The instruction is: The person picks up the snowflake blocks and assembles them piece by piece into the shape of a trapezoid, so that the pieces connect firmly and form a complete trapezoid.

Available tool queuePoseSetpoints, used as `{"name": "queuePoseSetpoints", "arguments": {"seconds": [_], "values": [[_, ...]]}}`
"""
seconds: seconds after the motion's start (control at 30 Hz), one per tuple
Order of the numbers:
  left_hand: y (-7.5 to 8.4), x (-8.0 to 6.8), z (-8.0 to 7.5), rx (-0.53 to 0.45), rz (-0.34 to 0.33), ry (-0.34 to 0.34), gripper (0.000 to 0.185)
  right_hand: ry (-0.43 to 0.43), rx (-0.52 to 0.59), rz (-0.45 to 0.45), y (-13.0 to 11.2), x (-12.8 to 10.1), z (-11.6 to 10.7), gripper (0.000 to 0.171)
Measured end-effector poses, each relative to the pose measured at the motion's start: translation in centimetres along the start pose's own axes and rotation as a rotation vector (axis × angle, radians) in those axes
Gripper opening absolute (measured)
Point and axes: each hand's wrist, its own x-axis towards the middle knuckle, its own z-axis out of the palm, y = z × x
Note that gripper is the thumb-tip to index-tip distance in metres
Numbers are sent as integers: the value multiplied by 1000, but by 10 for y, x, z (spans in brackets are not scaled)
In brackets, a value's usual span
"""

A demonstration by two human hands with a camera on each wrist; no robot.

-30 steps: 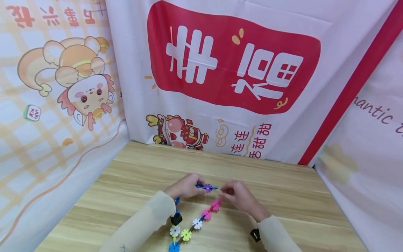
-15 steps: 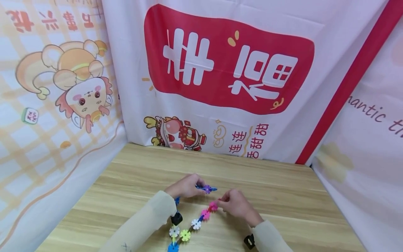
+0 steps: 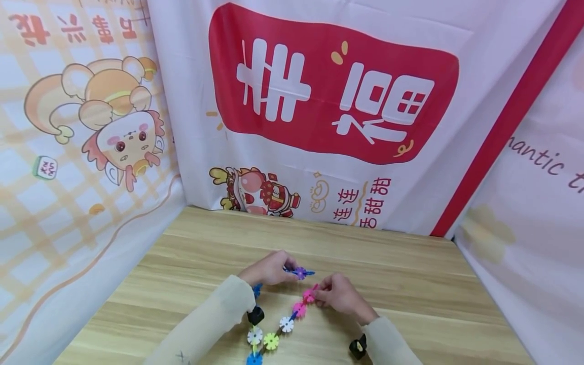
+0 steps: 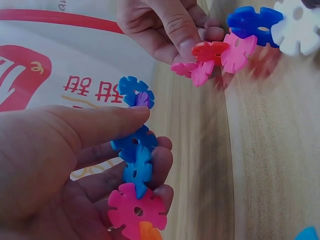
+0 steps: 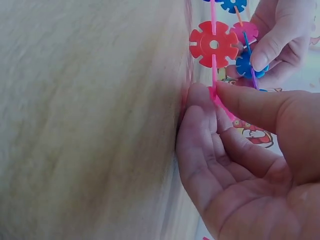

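Here, at far left, we see a cloth [image 3: 86, 167] printed with a cartoon dragon, hanging beside the table [image 3: 191, 253]. Next comes our left hand [image 3: 269, 268]: its thumb and curled fingers [image 4: 100, 125] grip one end of the chain [image 3: 283, 324] of snowflake pieces, with blue pieces [image 4: 135, 155] pinched between them and a pink piece [image 4: 136, 211] lying against the palm. A blue and purple tip [image 3: 299, 272] sticks out past the fingertips, toward the right. The chain itself lies in a loop on the table close to us, running from the left hand down through white, yellow and blue pieces and up again through pink ones. Just right of that, our right hand [image 3: 339, 296] pinches the other end: thumb and forefinger [image 5: 240, 105] close on a pink piece [image 3: 309, 295], with a red piece [image 5: 214, 44] slotted just beyond it. The two ends are near each other but apart. Behind hangs a red banner [image 3: 333, 86] with white characters.
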Motion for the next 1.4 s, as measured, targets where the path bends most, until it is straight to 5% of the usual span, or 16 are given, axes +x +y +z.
{"name": "queuePoseSetpoints", "arguments": {"seconds": [0.27,0.63,1.03,1.4], "values": [[5,-4,-5,-67,-34,-13,11,-3,43,-12,-2,-2,-7,8],[7,-7,-14,-143,-1,-52,28,8,84,-87,-10,-5,-18,13],[14,-9,-16,-253,11,-77,25,52,132,-143,-19,-4,-32,18],[15,-11,-9,-418,48,-35,35,70,178,-162,-27,-7,-40,22]]}}
